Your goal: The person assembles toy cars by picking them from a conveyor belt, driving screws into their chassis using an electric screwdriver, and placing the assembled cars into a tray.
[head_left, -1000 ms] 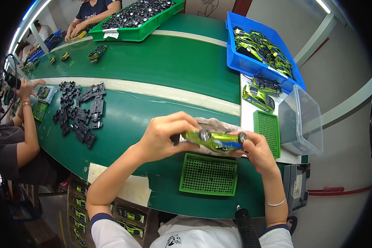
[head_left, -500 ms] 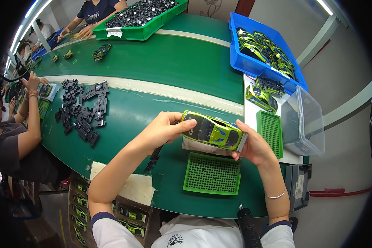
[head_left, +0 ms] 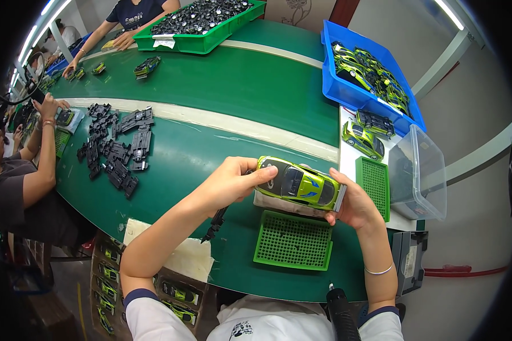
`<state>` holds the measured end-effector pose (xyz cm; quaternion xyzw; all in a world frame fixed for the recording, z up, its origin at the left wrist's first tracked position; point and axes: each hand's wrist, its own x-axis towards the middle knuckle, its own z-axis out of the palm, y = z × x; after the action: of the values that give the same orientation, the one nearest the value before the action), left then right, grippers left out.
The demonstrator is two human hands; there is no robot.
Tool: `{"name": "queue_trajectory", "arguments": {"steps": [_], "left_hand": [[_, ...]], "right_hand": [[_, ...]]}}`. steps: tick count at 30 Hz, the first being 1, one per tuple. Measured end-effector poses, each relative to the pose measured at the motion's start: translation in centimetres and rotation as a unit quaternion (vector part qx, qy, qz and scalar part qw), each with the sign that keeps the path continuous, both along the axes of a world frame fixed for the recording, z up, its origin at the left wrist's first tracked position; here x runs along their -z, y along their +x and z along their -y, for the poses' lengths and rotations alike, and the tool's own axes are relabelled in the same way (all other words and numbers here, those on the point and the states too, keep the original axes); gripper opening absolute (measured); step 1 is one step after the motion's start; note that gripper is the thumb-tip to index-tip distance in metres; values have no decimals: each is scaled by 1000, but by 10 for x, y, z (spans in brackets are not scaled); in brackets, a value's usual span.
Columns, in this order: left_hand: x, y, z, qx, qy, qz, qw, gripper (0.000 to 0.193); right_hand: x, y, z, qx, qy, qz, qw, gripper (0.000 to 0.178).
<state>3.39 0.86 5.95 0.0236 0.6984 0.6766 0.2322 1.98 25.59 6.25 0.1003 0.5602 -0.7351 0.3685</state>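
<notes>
A lime-green toy car [head_left: 310,186] with a black hood and blue marks is held level above the bench between my two hands. My left hand [head_left: 236,181] grips its black front end, thumb on top of the hood. At the opposite end, my right hand [head_left: 354,200] closes on the grey rear edge. A black plastic car chassis [head_left: 214,225] shows below my left hand; whether that hand touches it is hidden. Beneath the car lies a green perforated tray [head_left: 293,241], and a black electric screwdriver [head_left: 341,312] points up from the lower edge.
Loose black chassis [head_left: 116,150] lie left on the green bench. A blue bin [head_left: 338,94] of cars, a clear box [head_left: 429,176] and another green tray [head_left: 374,184] stand right. Across the belt is a green crate [head_left: 199,42] of black parts. Co-workers sit left and far.
The whole view has shifted slightly. The car stays in both hands, its top turned a little toward me. The far co-worker's hand has reached out to the small cars on the belt.
</notes>
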Motion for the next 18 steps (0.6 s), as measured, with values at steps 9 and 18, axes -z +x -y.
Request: {"name": "queue_trajectory", "arguments": {"steps": [9,18], "left_hand": [[0,-8,9,14,-101,-487,868,26],[21,-20,10,138,-314,-625,702,50]], "right_hand": [[-4,-2,-8,-74,18,-317,945,37],[-1,-8,-18,-159,273,-576,753,49]]}}
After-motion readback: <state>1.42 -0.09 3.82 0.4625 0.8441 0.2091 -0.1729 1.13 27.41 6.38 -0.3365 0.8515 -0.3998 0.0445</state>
